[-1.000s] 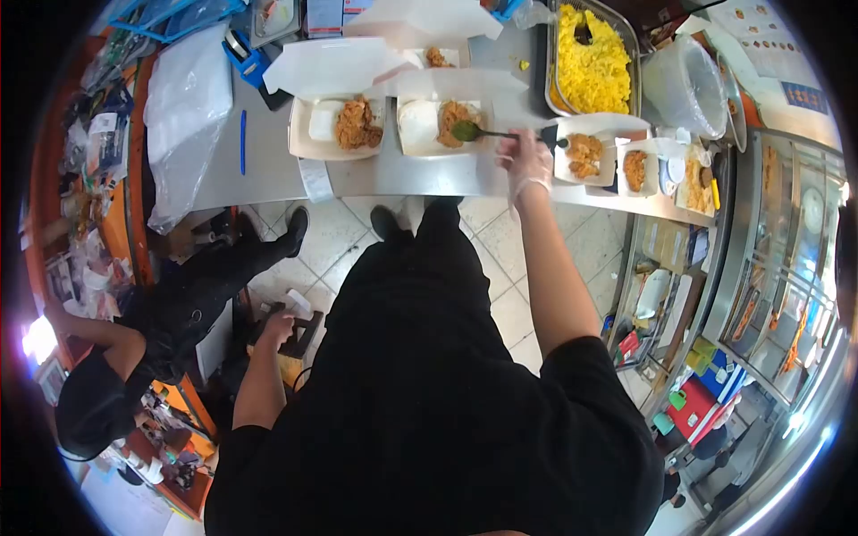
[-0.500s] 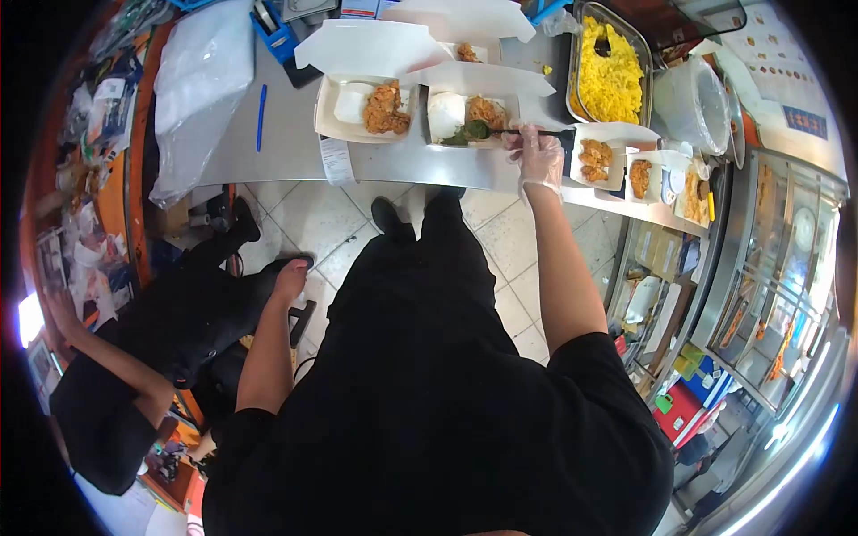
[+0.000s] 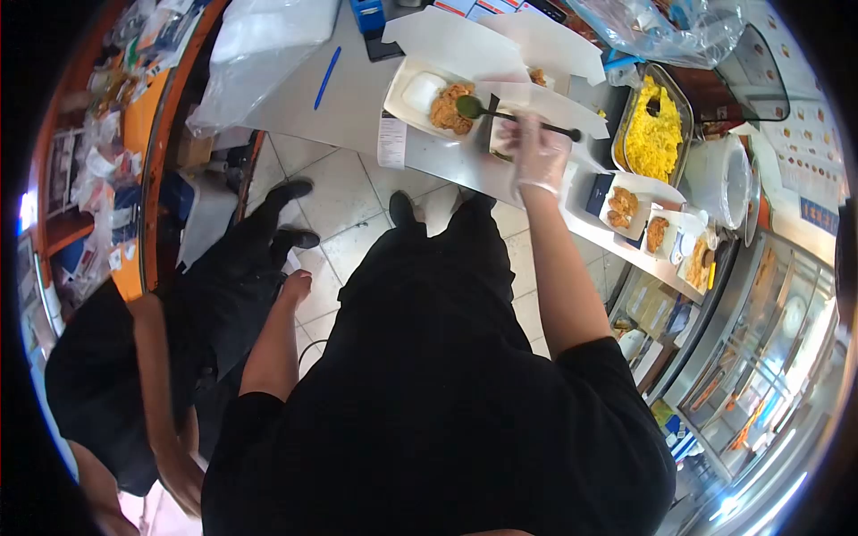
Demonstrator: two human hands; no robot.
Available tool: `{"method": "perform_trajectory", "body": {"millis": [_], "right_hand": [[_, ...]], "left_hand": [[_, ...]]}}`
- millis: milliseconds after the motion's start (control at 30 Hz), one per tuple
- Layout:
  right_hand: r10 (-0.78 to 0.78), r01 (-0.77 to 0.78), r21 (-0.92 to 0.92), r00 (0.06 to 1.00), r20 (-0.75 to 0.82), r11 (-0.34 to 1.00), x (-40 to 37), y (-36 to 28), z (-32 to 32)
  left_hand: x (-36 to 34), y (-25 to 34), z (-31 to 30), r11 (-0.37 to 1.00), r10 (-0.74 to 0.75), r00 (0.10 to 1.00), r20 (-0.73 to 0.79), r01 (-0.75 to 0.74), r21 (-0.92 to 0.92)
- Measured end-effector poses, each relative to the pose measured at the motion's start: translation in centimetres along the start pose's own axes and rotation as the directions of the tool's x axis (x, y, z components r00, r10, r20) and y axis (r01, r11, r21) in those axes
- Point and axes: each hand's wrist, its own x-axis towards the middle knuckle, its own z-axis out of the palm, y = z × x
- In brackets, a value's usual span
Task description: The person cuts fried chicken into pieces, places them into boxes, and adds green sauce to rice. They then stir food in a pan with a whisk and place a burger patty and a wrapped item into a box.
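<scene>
My right hand [image 3: 534, 154], in a clear plastic glove, is closed around the handle of a black spoon [image 3: 500, 115]. Dark green sauce [image 3: 467, 107] fills the spoon's bowl, which is over the fried chicken [image 3: 452, 110] in an open white box [image 3: 411, 82]. White rice [image 3: 423, 90] lies beside that chicken. Partly covered by my right hand is a second open box [image 3: 550, 94]; its contents are mostly hidden. My bare left hand [image 3: 298, 284] hangs low by my side, fingers curled, with nothing visible in it.
To the right stand a tray of yellow rice [image 3: 652, 134], a white tub [image 3: 715, 183] and smaller boxes of fried chicken [image 3: 623, 206]. A blue pen [image 3: 328, 79] and plastic bags [image 3: 259, 58] lie on the left of the counter. Another person [image 3: 116, 366] is at my left.
My right hand has lifted the spoon from the second box and brought it left over the first box's chicken. The view has turned. My left hand still hangs low.
</scene>
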Motion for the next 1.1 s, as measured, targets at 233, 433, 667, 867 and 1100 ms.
{"method": "perform_trajectory", "body": {"millis": [233,433,667,867,1100], "right_hand": [[-0.388,0.487,-0.304,0.859,0.334,0.819,0.8,1.7,4.5],[-0.52,0.645,-0.107,0.693,0.499,0.756,0.6,1.7,4.4],[-0.666,0.726,0.015,0.623,0.411,0.688,1.1,2.5,4.3],[0.211,-0.28,0.675,0.96,0.185,0.683,2.1,-0.9,-1.8],[0.123,0.145,0.844,0.963,-0.24,0.517,5.5,-5.4,-30.9]], "left_hand": [[-3.4,1.4,2.4,0.965,-0.022,0.999,0.025,0.027,-0.262],[0.8,-3.4,5.5,0.928,0.318,0.934,0.163,-0.342,0.145],[3.4,-1.0,4.6,0.695,0.358,0.904,0.235,-0.426,0.579],[6.7,5.2,1.8,0.622,0.543,0.818,0.192,-0.545,0.562],[7.7,12.6,4.2,0.665,0.483,0.802,0.351,-0.597,0.449]]}}
